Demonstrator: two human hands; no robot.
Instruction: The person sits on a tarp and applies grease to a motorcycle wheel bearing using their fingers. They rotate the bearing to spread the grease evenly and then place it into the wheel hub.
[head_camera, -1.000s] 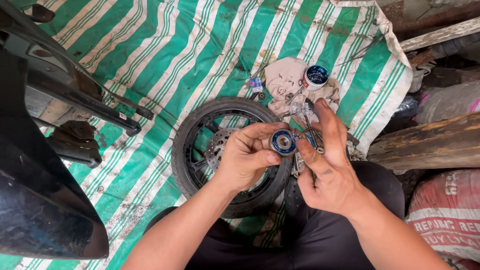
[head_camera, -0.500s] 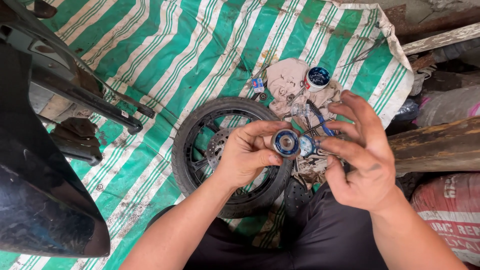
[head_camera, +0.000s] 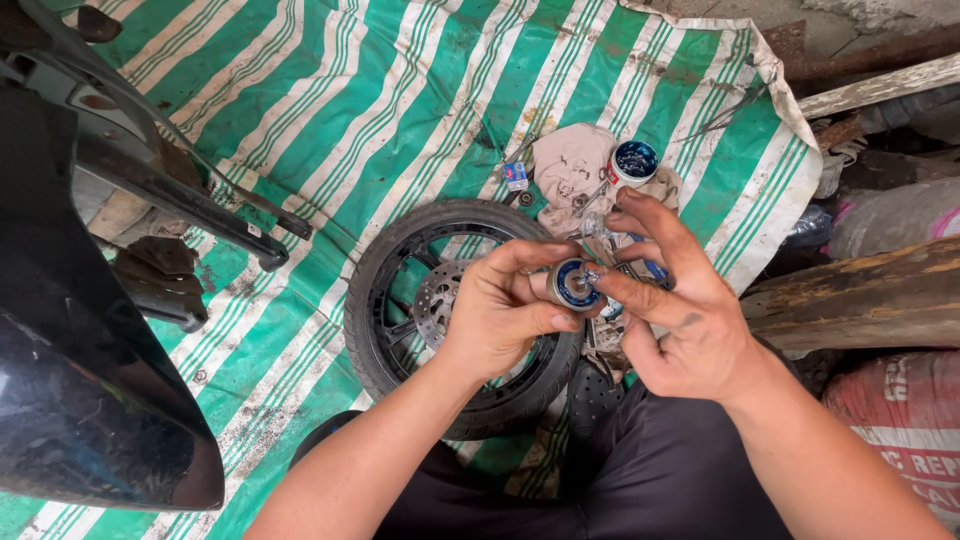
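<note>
Holding a round bearing (head_camera: 575, 284) tight in the left hand (head_camera: 500, 315), above the wheel (head_camera: 455, 320); right hand (head_camera: 680, 310) fingertips now back on it, dabbing blue grease.

One head cam, looking steeply down from above, close over both hands, left hand (head_camera: 500, 315) and right hand (head_camera: 680, 320), w/ the tarp (head_camera: 400, 110) and wheel (head_camera: 400, 300) beyond. No 2nd view to overlap.
</note>
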